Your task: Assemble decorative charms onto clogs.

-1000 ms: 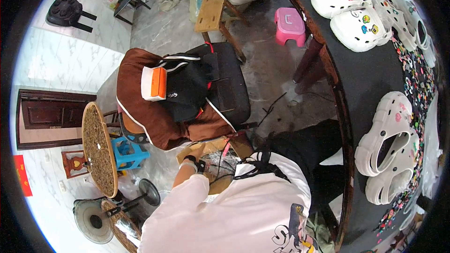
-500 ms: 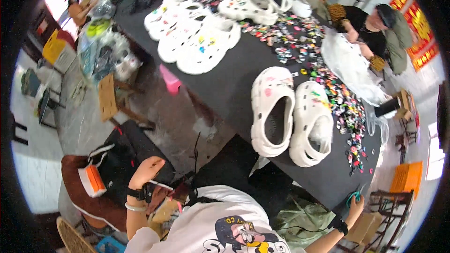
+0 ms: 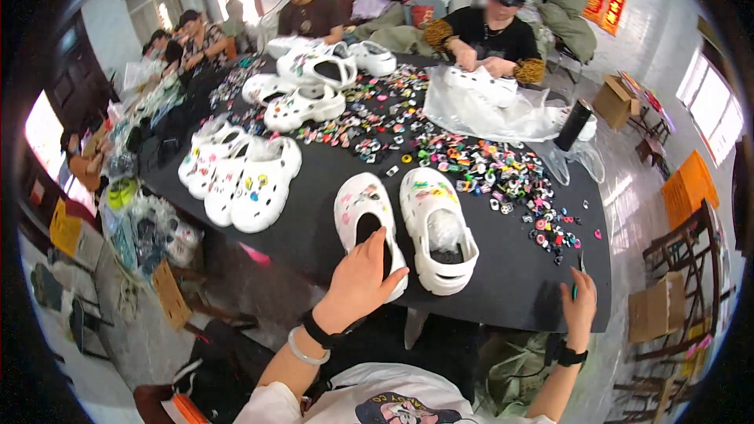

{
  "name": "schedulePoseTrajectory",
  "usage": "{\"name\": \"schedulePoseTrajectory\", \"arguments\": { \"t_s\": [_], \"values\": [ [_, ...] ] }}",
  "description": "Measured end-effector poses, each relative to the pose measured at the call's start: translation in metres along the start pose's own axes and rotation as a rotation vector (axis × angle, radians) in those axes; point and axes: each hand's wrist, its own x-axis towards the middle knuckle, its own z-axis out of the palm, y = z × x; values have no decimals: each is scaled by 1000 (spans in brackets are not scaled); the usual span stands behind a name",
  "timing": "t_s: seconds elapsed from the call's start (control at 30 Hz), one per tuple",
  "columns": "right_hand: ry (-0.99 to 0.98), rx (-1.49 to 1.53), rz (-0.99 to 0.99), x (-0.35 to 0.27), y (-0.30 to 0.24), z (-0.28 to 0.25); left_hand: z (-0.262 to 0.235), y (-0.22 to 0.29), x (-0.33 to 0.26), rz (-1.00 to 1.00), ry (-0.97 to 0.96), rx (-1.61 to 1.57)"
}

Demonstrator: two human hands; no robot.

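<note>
Has the left hand [image 3: 353, 284] over a white clog [image 3: 363, 195] on the black counter [image 3: 518, 271], with fingers and thumb parted; cannot tell from above whether touching. Grasps a small teal-handled tool [image 3: 574, 292] in the right hand [image 3: 580, 312], near the right edge. Shows, just beside that clog, a matching clog [image 3: 422, 192] with clear plastic [image 3: 445, 232] inside. Shows, beyond, scattered colourful charms [image 3: 510, 169], decorated clogs [image 3: 263, 188] to the left, and a co-worker [image 3: 491, 41] handling another shoe [image 3: 483, 86].

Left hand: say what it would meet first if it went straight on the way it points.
The left hand would probably meet the nearest pair's left shoe; depth is unclear, so it may already touch it.
</note>
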Motion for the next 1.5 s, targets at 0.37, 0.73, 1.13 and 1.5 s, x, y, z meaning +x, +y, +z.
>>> {"name": "schedulePoseTrajectory", "arguments": {
  "t_s": [0.37,0.73,1.13,1.5],
  "values": [
    [-603,1257,70,23,-148,98,23,-20,21,127,-145,-68],
    [-597,1082,-208,-62,-200,50,-19,-39,43,5,-401,-392],
    [-749,1048,-590,-87,-264,104,-20,-41,65,245,-427,-52],
    [-468,1134,-735,-28,-233,32,-33,-49,104,262,-558,47]
  ]
}}
